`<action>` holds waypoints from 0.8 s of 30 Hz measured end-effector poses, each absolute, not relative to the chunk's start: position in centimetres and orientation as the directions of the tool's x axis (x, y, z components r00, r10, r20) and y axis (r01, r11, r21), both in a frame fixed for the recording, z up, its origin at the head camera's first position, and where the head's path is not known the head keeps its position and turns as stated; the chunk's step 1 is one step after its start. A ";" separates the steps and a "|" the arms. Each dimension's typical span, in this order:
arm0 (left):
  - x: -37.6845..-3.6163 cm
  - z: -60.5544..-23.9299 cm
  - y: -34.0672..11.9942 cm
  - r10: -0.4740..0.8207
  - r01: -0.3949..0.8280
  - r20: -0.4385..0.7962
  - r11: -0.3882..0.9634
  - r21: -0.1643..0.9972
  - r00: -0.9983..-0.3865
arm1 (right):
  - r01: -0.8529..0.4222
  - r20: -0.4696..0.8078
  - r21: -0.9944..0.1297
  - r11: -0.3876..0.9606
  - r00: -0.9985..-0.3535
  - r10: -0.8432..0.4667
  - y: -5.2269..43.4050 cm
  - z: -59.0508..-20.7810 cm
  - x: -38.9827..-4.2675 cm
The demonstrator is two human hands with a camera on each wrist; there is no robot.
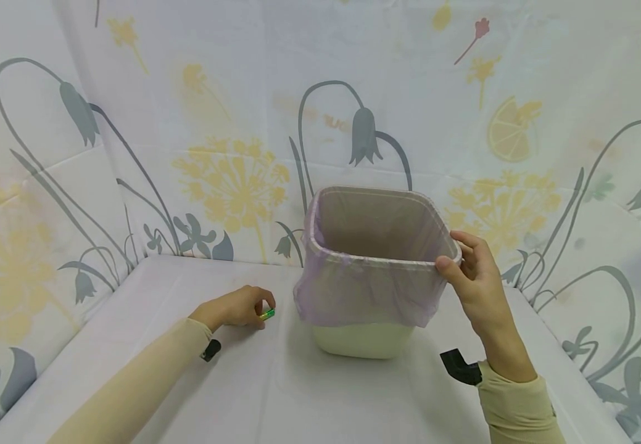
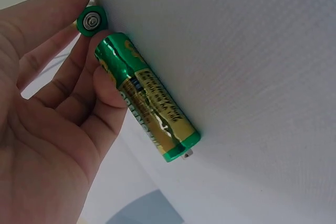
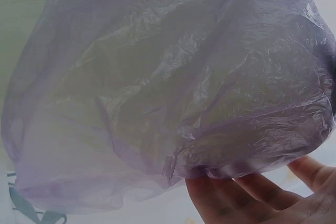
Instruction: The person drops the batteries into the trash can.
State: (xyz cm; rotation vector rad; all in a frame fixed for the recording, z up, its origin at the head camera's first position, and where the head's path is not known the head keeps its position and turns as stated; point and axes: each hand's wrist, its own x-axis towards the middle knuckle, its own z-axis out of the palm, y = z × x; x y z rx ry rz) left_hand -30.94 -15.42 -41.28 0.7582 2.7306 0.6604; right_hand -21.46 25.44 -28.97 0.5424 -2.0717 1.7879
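Observation:
A pale trash bin stands on the white-covered table, a thin purple plastic bag folded over its rim. My right hand holds the bin's right front corner at the rim, thumb in front and fingers along the side. The right wrist view shows those fingertips against the crinkled bag. Left of the bin, low over the table, my left hand pinches a green battery. In the left wrist view its end faces the camera. A second green-and-gold battery lies beside the curled fingers.
White cloth covers the tabletop. Flower-printed curtains enclose it at the back and both sides. A black wrist mount juts from the right sleeve, another from the left.

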 end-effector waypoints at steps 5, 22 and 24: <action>-30.9 -41.4 -15.3 0.542 0.440 -0.092 0.760 0.478 -0.836 | -0.501 0.498 -0.855 0.131 -0.865 -0.060 25.5 -29.0 -21.4; -30.9 -41.1 -15.1 0.547 0.433 -0.103 0.753 0.496 -0.831 | -0.518 0.514 -0.850 0.097 -0.855 -0.065 25.4 -28.9 -21.5; -30.9 -41.1 -15.1 0.539 0.420 -0.103 0.749 0.513 -0.836 | -0.520 0.516 -0.849 0.098 -0.854 -0.065 25.4 -28.9 -21.5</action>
